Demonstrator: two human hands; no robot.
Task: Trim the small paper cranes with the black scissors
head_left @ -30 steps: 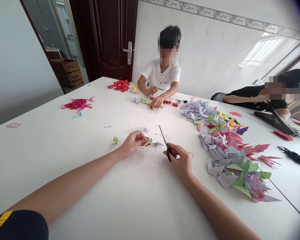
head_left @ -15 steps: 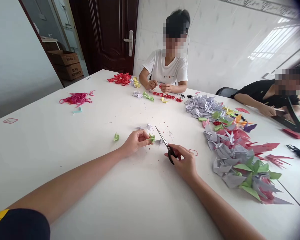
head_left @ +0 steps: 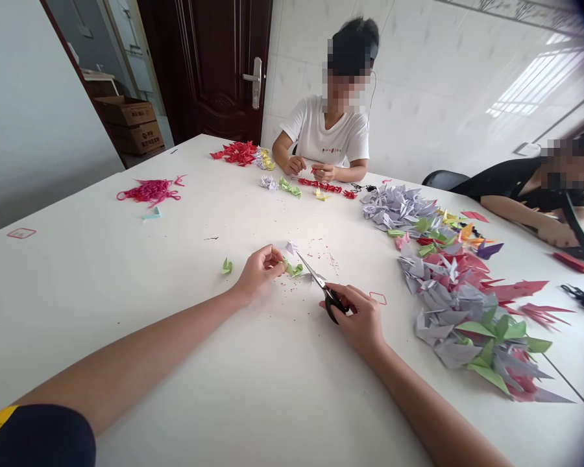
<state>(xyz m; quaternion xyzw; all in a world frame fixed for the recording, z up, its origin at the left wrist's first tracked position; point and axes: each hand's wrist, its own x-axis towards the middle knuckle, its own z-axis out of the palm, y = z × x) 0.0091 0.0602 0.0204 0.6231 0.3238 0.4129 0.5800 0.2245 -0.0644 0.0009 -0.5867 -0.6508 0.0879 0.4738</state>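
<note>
My left hand (head_left: 263,272) is closed, its fingertips pinched at the left side of a green folded paper piece (head_left: 292,267) near the middle of the white table (head_left: 175,376). Black-handled scissors (head_left: 335,303) are in my right hand (head_left: 357,312), blades nearly together and pointing up-left. The blade tip lies near a small white folded piece (head_left: 291,246). Under the blades sits a grey-white folded piece (head_left: 312,277). Another green folded piece (head_left: 227,266) rests left of my left hand. Tiny paper scraps (head_left: 321,250) are scattered around the blades.
A long pile of paper cranes (head_left: 448,279) covers the right side. Pink cords (head_left: 152,191) lie at the far left, red cranes (head_left: 238,153) at the back. A person in white (head_left: 328,139) sits opposite; another person in black (head_left: 511,188) leans at the right.
My left hand has shifted slightly left and up, and the green piece now sits lower beside its fingertips. The scissors' tip has moved a little left. The person in black has moved an arm.
</note>
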